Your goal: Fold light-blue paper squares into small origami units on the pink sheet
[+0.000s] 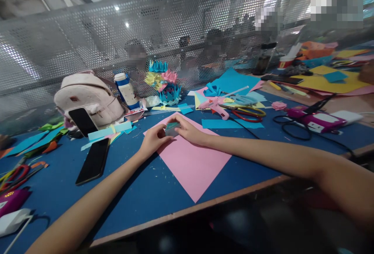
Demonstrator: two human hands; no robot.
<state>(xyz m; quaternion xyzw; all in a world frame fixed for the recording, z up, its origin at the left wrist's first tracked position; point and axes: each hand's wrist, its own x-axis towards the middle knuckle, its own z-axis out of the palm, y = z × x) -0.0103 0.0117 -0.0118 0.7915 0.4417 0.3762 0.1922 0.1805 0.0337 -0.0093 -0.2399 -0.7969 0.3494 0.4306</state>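
Note:
A pink paper sheet (194, 164) lies on the blue table, one corner toward the front edge. Over its far part, my left hand (154, 140) and my right hand (188, 130) hold a small translucent greenish object (172, 129) between them. The fingers of my left hand curl around its left side, while those of my right hand press at its top and right. What exactly the object is cannot be made out. Just behind the sheet on the right lies a strip of blue paper (232, 124).
Behind are a pink glue gun (215, 105), scissors (249, 113), a paper flower stack (169, 93) and a bottle (127, 90). A black phone (93, 160) and a white backpack (87, 94) are at left. A purple device (317, 119) with cables sits at right.

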